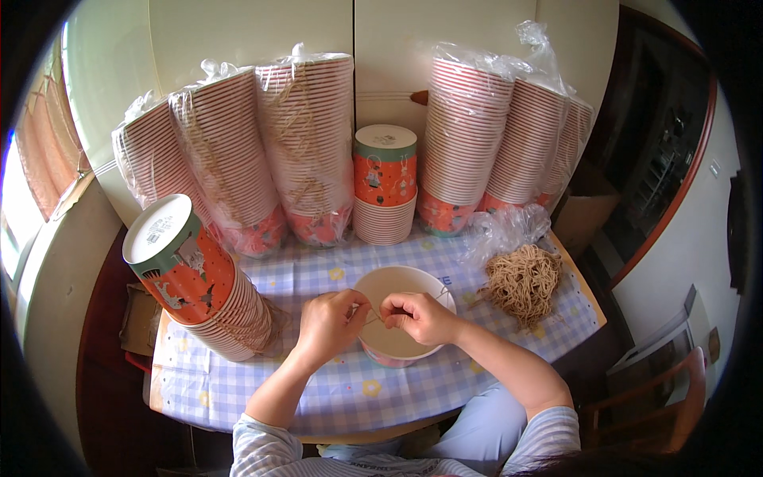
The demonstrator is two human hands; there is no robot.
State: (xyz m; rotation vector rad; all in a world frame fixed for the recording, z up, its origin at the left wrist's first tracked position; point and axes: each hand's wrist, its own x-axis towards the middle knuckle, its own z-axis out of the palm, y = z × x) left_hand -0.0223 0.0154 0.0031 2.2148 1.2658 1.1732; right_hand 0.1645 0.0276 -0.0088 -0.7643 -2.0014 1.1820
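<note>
An open white paper bucket [397, 277] stands upright on the table in front of me. Above its mouth, my left hand [330, 324] and my right hand [421, 318] face each other, a small gap between them. Both are closed, thumb against fingers, on a thin tan string [377, 316]. A bit of the string sticks out past my right hand, over the bucket's right rim. To the right of the bucket lies a loose heap of tan strings [524, 282]. My fingers hide part of the bucket's inside.
Upside-down nested orange-and-green buckets [191, 270] lean at the left, with strings beside them. Another such stack [385, 175] stands at the back middle, between tall plastic-wrapped stacks [306, 143]. A crumpled clear bag [509, 230] lies behind the string heap. A checked cloth [318, 405] covers the table.
</note>
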